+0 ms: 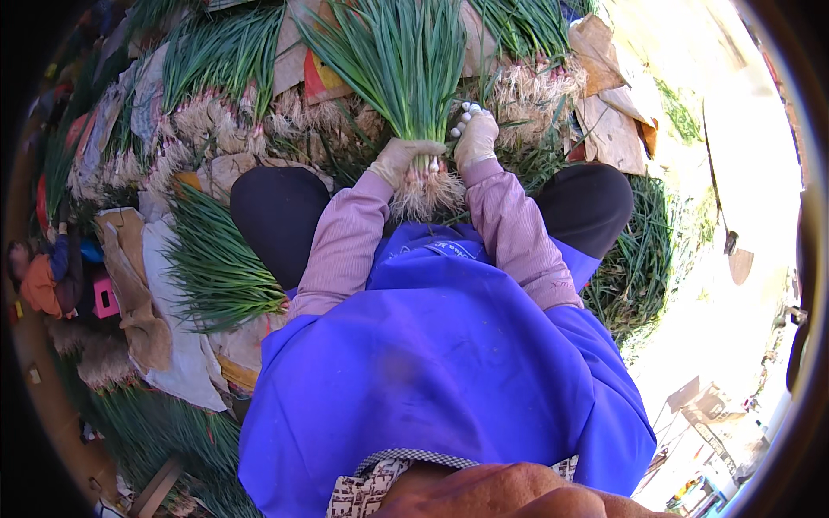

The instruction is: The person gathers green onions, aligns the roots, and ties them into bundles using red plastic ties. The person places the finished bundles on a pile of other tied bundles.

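My left hand [403, 158], in a pale glove, is shut on a thick bunch of young garlic-like green plants [414, 71]. Its thumb lies across the stems just above the small white bulbs. Tangled roots [427, 194] hang from the bunch towards my lap, and the leaves fan out away from me. Beside the stems, on the right, is my right hand [476, 137], also gloved, with fingers curled. Several small white rounded shapes [463, 120] show at its fingers; whether these are glove tips or held pieces is unclear.
More rooted green bunches [220, 71] lie ahead on the left, others [537, 71] on the right. A leafy bunch [223, 265] rests by my left knee, near brown and white sheets [175, 311]. Loose leaves [638, 259] heap at right. A shovel [739, 262] and another person [48, 278] are farther off.
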Motion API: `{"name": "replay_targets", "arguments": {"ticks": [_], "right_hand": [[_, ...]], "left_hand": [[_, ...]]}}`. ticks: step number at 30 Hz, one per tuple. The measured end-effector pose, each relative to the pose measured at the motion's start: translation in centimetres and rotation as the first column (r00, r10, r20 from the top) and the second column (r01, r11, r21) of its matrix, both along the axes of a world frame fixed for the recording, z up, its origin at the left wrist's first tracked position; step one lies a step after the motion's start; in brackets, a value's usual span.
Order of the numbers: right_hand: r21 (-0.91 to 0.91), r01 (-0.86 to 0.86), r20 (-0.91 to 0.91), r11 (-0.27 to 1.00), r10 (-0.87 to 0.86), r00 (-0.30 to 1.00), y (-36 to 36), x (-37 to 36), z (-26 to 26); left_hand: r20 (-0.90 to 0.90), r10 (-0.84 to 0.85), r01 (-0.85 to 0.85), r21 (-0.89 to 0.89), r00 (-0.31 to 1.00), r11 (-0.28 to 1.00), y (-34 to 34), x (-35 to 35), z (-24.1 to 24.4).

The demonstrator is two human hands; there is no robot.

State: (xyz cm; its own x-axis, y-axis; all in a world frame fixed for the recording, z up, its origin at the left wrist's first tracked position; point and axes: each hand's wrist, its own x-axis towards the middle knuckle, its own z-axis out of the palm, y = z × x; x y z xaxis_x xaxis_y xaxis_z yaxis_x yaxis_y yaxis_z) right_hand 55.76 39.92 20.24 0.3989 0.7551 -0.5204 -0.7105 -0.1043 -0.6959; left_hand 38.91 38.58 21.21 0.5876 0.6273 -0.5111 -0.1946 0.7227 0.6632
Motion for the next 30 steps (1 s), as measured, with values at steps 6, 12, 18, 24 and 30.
{"name": "replay_targets", "arguments": {"ticks": [6, 12, 18, 24, 30], "right_hand": [[-0.005, -0.091, 0.709, 0.996, 0.068, 0.702, 1.7, 12.3, 0.9], [-0.345, 0.233, 0.796, 0.909, 0.415, -0.441, -2.7, 11.9, 9.0], [0.01, -0.749, 0.385, 0.663, 0.688, 0.615, -0.2, 1.9, 5.5], [0.102, -0.689, 0.313, 0.718, 0.634, 0.707, -2.2, 1.4, -1.5], [-0.899, -0.378, 0.355, 0.219, 0.871, -0.339, -5.8, 2.1, -4.3]], "left_hand": [[0.042, -0.138, 0.139, -0.029, 0.99, 0.99, 0.7, -1.8, 0.4], [0.301, -0.082, 0.129, -0.141, 0.95, 0.982, 0.6, -4.0, 3.1], [0.45, -0.021, 0.122, -0.196, 0.893, 0.973, 0.5, -5.2, 2.2], [0.547, 0.065, 0.053, -0.197, 0.835, 0.979, -0.1, -6.5, 4.1], [0.726, 0.089, -0.017, -0.106, 0.682, 0.994, 0.0, -7.6, 6.8]]}}
